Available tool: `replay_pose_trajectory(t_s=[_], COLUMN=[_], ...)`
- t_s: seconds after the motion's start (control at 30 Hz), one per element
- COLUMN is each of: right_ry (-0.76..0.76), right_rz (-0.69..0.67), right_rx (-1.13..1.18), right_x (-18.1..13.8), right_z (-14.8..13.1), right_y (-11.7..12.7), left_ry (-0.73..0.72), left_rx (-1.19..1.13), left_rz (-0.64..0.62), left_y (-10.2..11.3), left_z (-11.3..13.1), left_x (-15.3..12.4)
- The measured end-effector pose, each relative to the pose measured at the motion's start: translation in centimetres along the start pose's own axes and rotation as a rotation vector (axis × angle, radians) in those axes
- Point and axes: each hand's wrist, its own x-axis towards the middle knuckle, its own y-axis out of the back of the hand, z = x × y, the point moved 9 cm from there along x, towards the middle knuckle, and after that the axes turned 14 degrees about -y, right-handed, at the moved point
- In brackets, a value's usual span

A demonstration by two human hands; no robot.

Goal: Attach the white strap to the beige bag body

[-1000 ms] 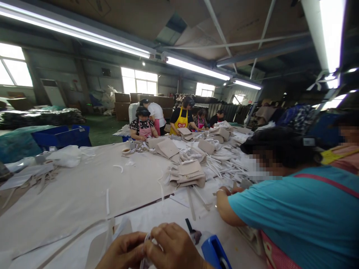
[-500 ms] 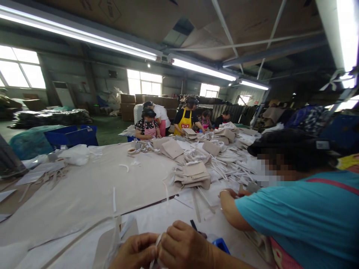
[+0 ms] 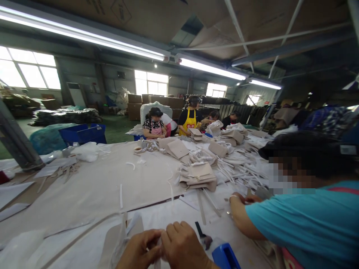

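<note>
The left hand [image 3: 140, 252] and the right hand [image 3: 183, 246] meet at the bottom edge of the view, fingertips pressed together and pinching a thin whitish strip [image 3: 157, 257] between them; both hands are closed on it, and most of the strip is hidden by the fingers. Just left of the grip lies a beige cut piece [image 3: 112, 239] with loose white strips over it, on the long work table [image 3: 84, 194]. Just right of the grip sits a blue tape dispenser [image 3: 224, 256], with a dark tool tip beside it. Farther right, a co-worker in a teal shirt [image 3: 303, 228] leans over the table. Beyond the grip rests a stack of beige bags [image 3: 199, 175].
</note>
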Motion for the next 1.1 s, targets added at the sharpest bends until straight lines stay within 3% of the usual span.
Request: replay_pose_trajectory(t_s=[0.23, 0.33, 0.43, 0.53, 0.7, 0.93, 1.1], right_ry=[-0.418, -0.429, -0.348, -0.256, -0.186, -0.433, -0.584], right_rz=[-0.466, -0.634, -0.751, -0.630, -0.177, 0.084, 0.198], right_rx=[0.286, 0.392, 0.339, 0.143, -0.158, -0.188, -0.138], right_x=[0.1, 0.8, 0.8, 0.9, 0.7, -0.1, -0.8], right_z=[3.6, 4.0, 4.0, 4.0, 3.5, 4.1, 3.4], right_y=[-2.7, -2.9, -3.0, -2.2, 0.3, 2.2, 3.5], left_ry=[-0.015, -0.069, -0.093, -0.072, -0.156, -0.097, -0.131], left_rx=[0.195, 0.175, 0.102, -0.045, -0.051, -0.109, -0.090], left_rz=[0.063, 0.010, 0.024, 0.171, 0.406, 0.507, 0.544], left_y=[1.4, 1.3, 1.2, 1.4, 0.7, -2.7, -3.3], left_z=[3.5, 4.4, 4.3, 3.9, 4.9, 2.3, 2.9], left_x=[0.1, 0.9, 1.7, 2.2, 1.8, 0.9, 0.9])
